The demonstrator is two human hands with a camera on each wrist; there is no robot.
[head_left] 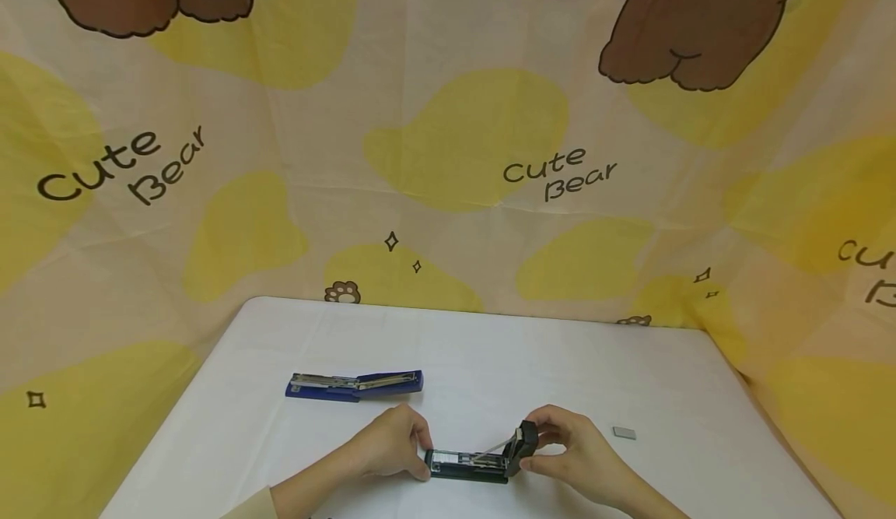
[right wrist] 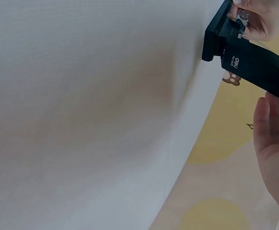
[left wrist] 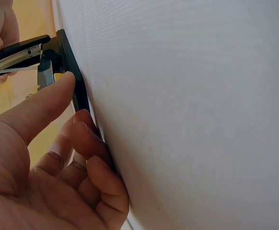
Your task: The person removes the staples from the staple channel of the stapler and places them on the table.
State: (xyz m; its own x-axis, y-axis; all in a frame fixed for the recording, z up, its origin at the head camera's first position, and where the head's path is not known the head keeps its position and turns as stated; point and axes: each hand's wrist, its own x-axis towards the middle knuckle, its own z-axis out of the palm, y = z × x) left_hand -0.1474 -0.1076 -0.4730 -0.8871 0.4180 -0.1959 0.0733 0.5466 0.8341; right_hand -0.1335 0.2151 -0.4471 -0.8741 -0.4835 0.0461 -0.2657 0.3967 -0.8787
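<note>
A black stapler (head_left: 467,466) is spread wide over the white table, its base low and its top arm (head_left: 521,447) swung up at the right. My left hand (head_left: 393,443) pinches the left end of the base between thumb and fingers; the left wrist view shows the thumb (left wrist: 53,103) along the base. At the raised arm, my right hand (head_left: 570,453) grips its end with thumb and fingers. White lettering marks the arm's side (right wrist: 254,67) in the right wrist view. A thin metal rod slants between base and arm.
Behind my left hand lies a blue stapler (head_left: 357,385), opened out flat. A small grey strip of staples (head_left: 624,433) sits to the right of my right hand. The white table (head_left: 490,348) ends at a patterned cloth backdrop (head_left: 448,153).
</note>
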